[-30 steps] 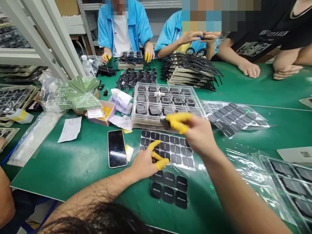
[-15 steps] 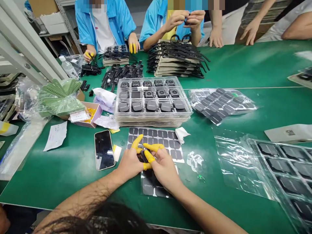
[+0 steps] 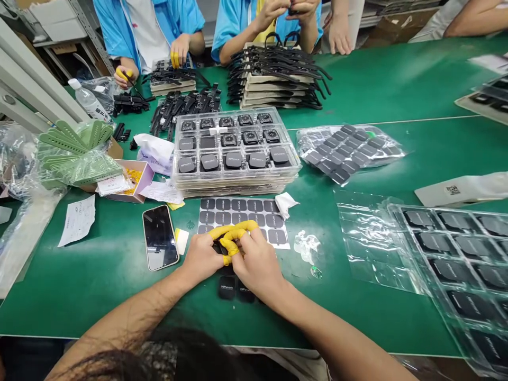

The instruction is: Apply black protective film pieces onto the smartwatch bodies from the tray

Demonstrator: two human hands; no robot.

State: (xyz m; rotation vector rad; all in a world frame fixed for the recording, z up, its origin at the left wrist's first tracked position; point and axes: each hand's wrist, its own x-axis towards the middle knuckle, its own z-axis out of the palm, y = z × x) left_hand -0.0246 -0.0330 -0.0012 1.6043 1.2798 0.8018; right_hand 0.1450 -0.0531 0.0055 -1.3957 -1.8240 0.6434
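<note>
Since the last frame, the left hand's index finger has folded down from pointing upward, and the two hands have closed in tighter. The left hand (image 3: 201, 259) and right hand (image 3: 256, 264) now press together, clamped on a small dark object (image 3: 217, 247) that is almost fully hidden, so its exact kind can't be told. Yellow finger cots (image 3: 233, 230) cover the fingertips and overlap above it.

The hands sit on the near edge of a sheet of black adhesive pads (image 3: 238, 218), which lies at their 12 o'clock. Loose black pads (image 3: 227, 288) show at their 6 o'clock. A smartphone (image 3: 160, 237) lies face up at 9 o'clock, just beside a small white slip, and a crumpled tissue (image 3: 286, 203) touches the sheet's corner at 1 o'clock.

Further out at 12 o'clock, stacked clear plastic trays (image 3: 234, 182) hold dark square pieces on the green counter (image 3: 377, 90). A plastic bag of black pads (image 3: 349, 151) lies at 2 o'clock, and green silicone watch straps (image 3: 75, 156) at 10 o'clock. Beyond the trays, a co-worker's hands (image 3: 273, 9) are raised together, holding something small.
</note>
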